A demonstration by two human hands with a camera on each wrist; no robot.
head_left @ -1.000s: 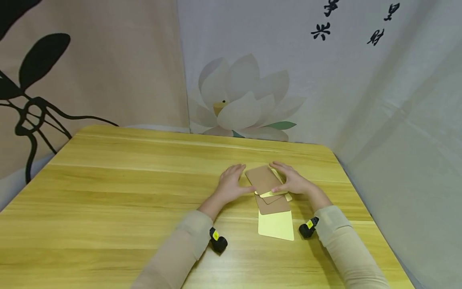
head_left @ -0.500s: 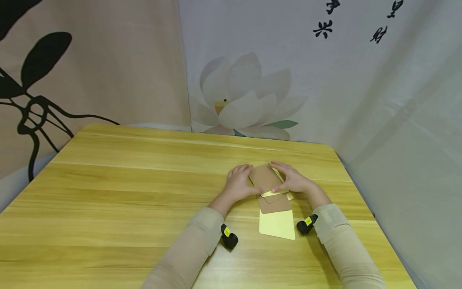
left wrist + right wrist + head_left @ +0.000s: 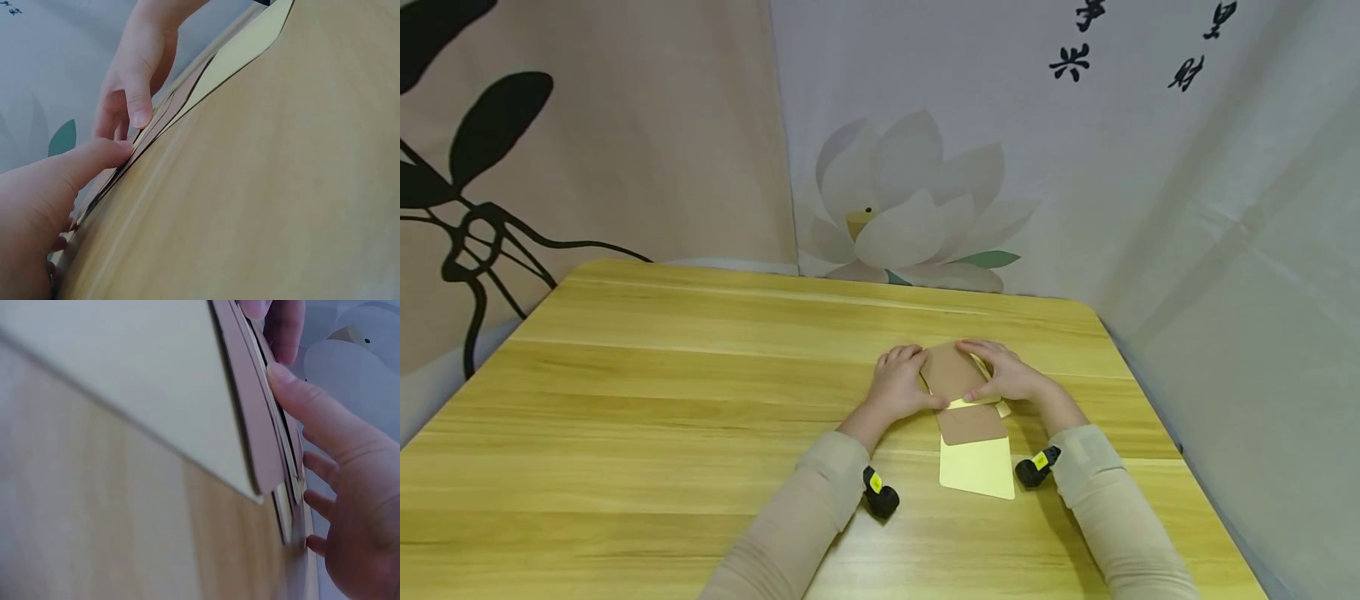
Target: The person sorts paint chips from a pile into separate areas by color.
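Flat, round-cornered cardboard pieces, brown and pale yellow, overlap in a loose pile. In the head view the top brown piece lies between both hands. My left hand holds the pile's left side, thumb at the near edge and fingers at the far left. On the other side my right hand holds it with thumb near and fingers at the far right edge. Nearer me a lower brown piece overlaps a pale yellow piece. Several layered edges show beside the right thumb in the right wrist view. The hands partly hide the pile.
The wood-grain table extends far to the left of the pile. Its right edge runs beyond the right forearm. A printed curtain hangs behind the table and along its right side. Black cameras are worn on both wrists.
My left hand has moved right against the pile, and the top brown piece has shifted slightly right. Less of the brown layer's curved edge shows beneath it. The right hand has barely moved.
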